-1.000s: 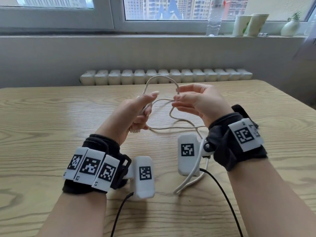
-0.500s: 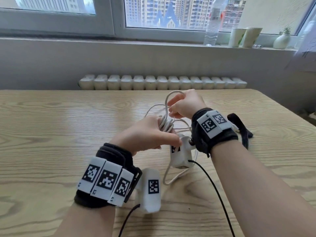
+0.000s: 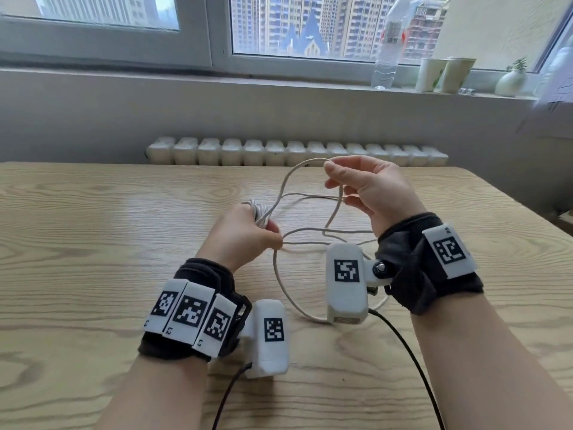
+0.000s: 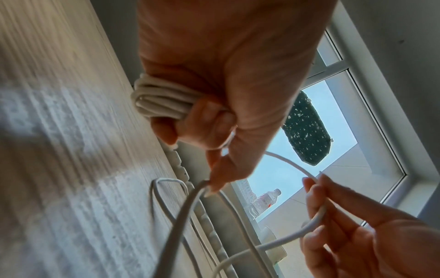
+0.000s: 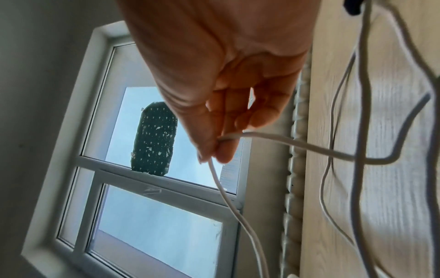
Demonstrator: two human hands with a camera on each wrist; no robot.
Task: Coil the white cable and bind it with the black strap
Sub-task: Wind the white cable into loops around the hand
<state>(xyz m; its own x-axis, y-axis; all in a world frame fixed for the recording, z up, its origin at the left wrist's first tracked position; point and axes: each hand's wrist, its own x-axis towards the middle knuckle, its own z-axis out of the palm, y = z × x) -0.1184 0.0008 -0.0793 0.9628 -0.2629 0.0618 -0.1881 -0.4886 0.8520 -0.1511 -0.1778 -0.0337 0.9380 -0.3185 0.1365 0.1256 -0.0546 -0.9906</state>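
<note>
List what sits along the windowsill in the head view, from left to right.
Clear water bottle → two pale paper cups → small white vase with a green plant.

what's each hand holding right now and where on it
Both hold the white cable. The left hand grips its coiled bundle; the right hand pinches a loose stretch between thumb and fingertips.

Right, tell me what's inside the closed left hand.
The left hand grips a bundle of white cable loops, ends protruding past the fingers. The bundle's middle is hidden by the palm.
</note>
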